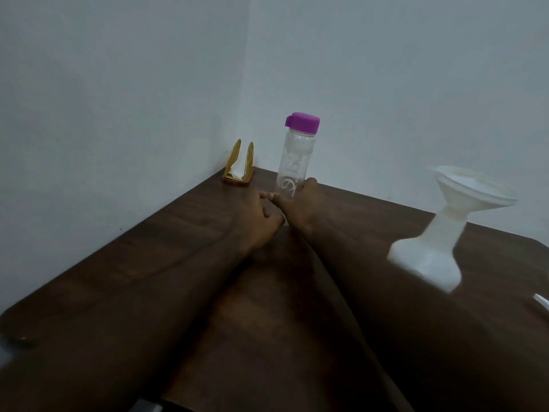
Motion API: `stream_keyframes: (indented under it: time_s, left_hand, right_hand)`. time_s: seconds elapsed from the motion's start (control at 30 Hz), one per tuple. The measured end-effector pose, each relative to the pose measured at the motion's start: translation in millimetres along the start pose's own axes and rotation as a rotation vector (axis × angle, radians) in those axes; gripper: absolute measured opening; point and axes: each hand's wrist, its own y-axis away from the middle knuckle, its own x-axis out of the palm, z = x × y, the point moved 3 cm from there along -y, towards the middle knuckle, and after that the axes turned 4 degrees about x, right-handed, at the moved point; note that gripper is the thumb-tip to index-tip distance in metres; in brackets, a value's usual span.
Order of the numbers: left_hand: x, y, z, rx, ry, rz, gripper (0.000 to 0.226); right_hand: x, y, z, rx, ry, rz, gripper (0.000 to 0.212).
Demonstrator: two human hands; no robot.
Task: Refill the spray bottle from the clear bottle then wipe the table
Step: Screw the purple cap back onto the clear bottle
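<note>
A clear bottle with a purple cap stands upright near the far corner of the dark wooden table. My right hand is wrapped around its base, thumb on the right side. My left hand lies just left of the bottle's base with its fingers curled, touching my right hand, and nothing shows inside it. At the right stands a white bottle with a white funnel set in its neck, apart from both hands.
A gold napkin holder sits in the table's far corner against the grey walls, just left of the clear bottle. A small white object pokes in at the right edge, mostly cut off.
</note>
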Motion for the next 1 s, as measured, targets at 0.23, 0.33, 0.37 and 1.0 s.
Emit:
stream_keyframes:
  time_s: [0.23,0.33,0.37,1.0]
  left_hand:
    - [14,-57,24,-0.132,0.193,0.018,0.056]
    - [20,-71,30,-0.102,0.242,0.017,0.054]
    - [22,-74,33,-0.083,0.250,0.017,0.055]
    - [29,-77,37,-0.001,0.222,0.073,0.060]
  right_hand:
    - [33,-96,-9,0.096,0.041,-0.074,0.078]
    - [43,-135,-17,0.134,0.044,-0.099,0.078]
    - [48,-146,-21,0.143,0.048,-0.108,0.078]
    - [73,-186,-47,0.301,0.159,-0.143,0.093]
